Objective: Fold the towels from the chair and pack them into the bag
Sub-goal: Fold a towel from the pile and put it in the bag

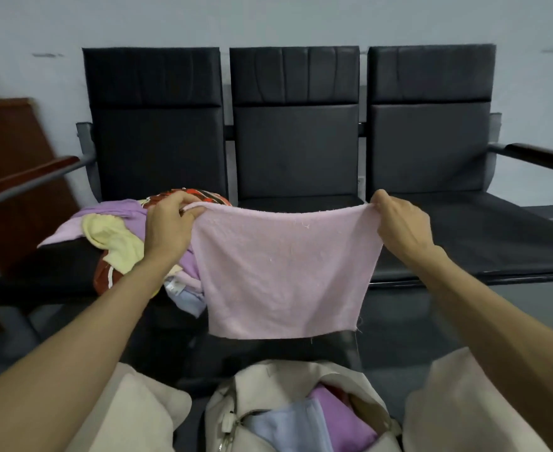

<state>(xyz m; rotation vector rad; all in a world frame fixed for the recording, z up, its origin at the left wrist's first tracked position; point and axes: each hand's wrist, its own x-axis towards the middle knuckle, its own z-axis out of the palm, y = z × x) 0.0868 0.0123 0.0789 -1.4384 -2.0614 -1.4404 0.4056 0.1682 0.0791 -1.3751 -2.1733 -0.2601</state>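
The task looks partly done, with one towel in hand, some packed and more waiting. The left hand (167, 223) and right hand (399, 220) each pinch a top corner of a pink towel (284, 272), fingers closed on the cloth, so it hangs spread and flat in the air in front of the chair (296, 132), its upper edge sagging a little between the grips and its lower edge free above the bag (268, 383). It is unfolded as yet. The bag stands open on the floor just in front of the chair, between the person's knees, and already holds at least two folded pieces: a pale blue towel (288, 425) and a purple towel (343, 419) lying side by side, with something darker behind them that I cannot make out. On the chair's left seat a loose pile (121, 236) remains, showing lilac, yellow, red-patterned and pale blue cloth, tangled enough that a count is not possible. The middle and right seats carry no towels. My judgement is that the work is somewhere around the middle: this pink towel wants folding and packing, then the pile must be worked through piece by piece, and the bag appears to have room left.
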